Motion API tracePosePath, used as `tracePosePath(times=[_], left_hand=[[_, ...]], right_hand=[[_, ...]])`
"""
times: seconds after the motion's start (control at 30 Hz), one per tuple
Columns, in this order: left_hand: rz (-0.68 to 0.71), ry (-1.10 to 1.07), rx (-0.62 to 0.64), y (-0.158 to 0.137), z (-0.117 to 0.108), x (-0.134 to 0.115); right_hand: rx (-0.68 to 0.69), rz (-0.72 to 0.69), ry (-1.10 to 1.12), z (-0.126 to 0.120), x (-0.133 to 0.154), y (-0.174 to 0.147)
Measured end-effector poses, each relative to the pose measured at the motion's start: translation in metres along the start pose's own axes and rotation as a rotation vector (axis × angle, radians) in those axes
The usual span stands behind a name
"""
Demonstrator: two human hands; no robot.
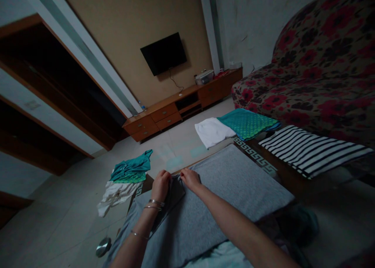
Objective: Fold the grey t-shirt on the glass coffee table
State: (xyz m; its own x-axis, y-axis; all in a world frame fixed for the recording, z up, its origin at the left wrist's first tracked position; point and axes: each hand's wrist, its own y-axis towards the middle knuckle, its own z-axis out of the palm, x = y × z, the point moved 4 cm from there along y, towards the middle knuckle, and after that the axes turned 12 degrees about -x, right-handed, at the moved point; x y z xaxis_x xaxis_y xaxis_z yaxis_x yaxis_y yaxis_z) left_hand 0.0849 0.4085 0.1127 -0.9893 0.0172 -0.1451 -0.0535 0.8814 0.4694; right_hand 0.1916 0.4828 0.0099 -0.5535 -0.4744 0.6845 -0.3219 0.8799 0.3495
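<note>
A grey shirt [222,182] lies spread over a low table, part of it turned over near its left end. My left hand [161,186] pinches the cloth near the far edge, with bangles on that wrist. Close beside it, my right hand [190,178] also has its fingers closed on the shirt's edge. A small fold of grey cloth stands raised between the two hands. Fingertips of both hands are partly hidden by the fabric.
A striped garment [313,149], a white cloth [215,131] and a green-blue garment [249,123] lie to the right. Teal clothing [131,167] and white clothing [117,195] hang at the table's left end. A floral sofa [316,76] stands at right, a TV cabinet [166,113] beyond.
</note>
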Motion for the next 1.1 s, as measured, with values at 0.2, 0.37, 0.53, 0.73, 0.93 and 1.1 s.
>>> tracePosePath(times=[0.2,0.37,0.53,0.73,0.93,1.1], left_hand=[[0.089,-0.168,0.138,-0.029,0.022,-0.022],[0.114,-0.228,0.225,-0.055,0.041,-0.03],[-0.035,-0.224,0.074,-0.069,0.043,-0.024],[-0.171,-0.063,-0.107,-0.073,0.046,-0.024],[-0.263,-0.121,-0.111,-0.067,0.049,-0.009],[-0.259,-0.182,-0.13,-0.064,0.043,-0.011]], right_hand=[[0.007,0.027,-0.009,0.002,-0.001,0.001],[0.005,0.019,-0.004,0.0,0.0,0.0],[0.023,0.027,0.03,-0.002,0.001,0.0],[-0.04,0.067,0.067,-0.008,-0.001,0.0],[0.012,-0.067,0.107,-0.007,0.004,-0.002],[0.033,-0.094,0.09,-0.004,0.005,-0.001]])
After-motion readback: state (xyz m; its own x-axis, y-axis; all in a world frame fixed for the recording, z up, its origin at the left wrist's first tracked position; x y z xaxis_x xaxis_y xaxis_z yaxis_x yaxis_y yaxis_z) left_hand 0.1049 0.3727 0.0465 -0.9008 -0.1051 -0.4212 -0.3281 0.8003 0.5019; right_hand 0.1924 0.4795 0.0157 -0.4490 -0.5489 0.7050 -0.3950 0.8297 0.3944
